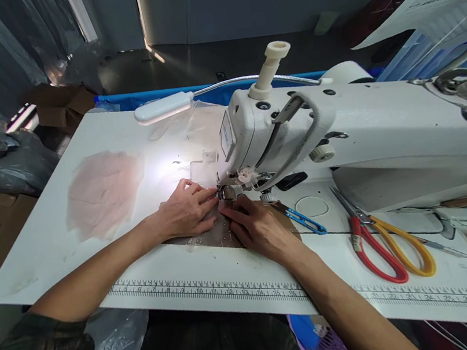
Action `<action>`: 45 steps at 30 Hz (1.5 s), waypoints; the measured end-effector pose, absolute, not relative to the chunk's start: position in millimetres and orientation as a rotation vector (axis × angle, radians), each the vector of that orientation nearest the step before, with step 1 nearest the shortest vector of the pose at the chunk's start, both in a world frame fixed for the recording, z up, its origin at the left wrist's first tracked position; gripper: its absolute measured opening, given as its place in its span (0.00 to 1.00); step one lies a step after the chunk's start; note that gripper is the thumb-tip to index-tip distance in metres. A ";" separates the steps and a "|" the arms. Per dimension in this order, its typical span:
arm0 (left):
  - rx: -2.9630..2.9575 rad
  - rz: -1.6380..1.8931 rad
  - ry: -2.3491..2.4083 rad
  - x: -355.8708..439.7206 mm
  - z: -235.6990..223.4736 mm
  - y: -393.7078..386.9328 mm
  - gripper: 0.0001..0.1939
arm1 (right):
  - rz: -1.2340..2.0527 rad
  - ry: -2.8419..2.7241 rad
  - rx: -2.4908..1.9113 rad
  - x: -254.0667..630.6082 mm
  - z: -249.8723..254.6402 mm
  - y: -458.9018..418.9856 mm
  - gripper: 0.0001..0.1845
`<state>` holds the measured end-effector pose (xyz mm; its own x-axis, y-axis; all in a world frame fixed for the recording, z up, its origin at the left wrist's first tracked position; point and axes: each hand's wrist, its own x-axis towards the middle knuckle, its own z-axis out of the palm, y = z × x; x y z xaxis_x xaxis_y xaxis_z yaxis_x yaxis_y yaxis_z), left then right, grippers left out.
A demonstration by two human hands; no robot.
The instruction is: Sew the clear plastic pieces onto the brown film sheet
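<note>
Fabric point(218, 234), sheer, sat at the sewing machine point(247, 123), frame centre. Looked mid-job: piece not off the machine, seam done vs left unreadable. Left hand point(184, 213) lay open on it; right hand point(264, 229) had bent fingers at its edge, grip unclear. Pink pieces point(102, 194), left of frame, lay untouched.

A sewing workshop. An industrial sewing machine point(366, 120) fills the counter point(47, 249), ruler-marked along its edge, with scissors point(370, 225) beside.

Scissors point(367, 219) (handles nearest) lie right of, seemingly beside, snips point(306, 221).
</note>
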<state>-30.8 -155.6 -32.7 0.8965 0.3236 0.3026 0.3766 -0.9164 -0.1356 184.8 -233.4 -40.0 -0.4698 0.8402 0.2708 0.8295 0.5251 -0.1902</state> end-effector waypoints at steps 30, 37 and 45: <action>-3.352 -0.701 -0.439 -35.6 -28.2 -158.1 0.12 | 0.766 -1.874 -1.792 194.9 -19.1 -206.7 0.14; -3.196 -0.675 -0.513 -33.7 -31.6 -158.1 0.11 | 0.865 -1.844 -1.660 202.9 -24.2 -197.2 0.16; -2.996 -0.745 -0.306 -31.8 -34.4 -158.2 0.12 | 0.485 -2.115 -1.574 197.9 -36.3 -208.8 0.18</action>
